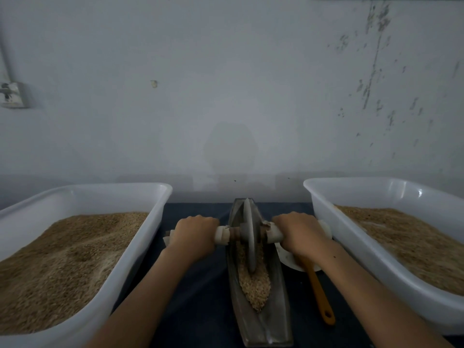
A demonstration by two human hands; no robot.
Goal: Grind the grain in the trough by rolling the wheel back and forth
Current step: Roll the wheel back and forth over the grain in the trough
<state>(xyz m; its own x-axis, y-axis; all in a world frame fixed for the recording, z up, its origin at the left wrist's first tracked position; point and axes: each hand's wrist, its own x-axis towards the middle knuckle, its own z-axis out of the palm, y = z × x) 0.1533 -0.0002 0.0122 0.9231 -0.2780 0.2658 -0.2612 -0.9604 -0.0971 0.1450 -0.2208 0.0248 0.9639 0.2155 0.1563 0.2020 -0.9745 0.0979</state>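
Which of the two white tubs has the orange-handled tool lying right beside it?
The tub on the right. The orange-handled tool lies between it and the trough; the left tub has nothing like that beside it.

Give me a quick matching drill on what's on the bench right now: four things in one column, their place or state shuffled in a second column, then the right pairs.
Things:
1. wheel
2. left hand
3. orange-handled utensil
4. left tub

Places or states:
A. lies on the dark cloth, right of the trough
B. stands upright in the trough's groove, on the grain
C. holds a heap of tan grain, left of the trough
D. grips the wrapped axle handle left of the wheel

Pairs: 1-B, 2-D, 3-A, 4-C
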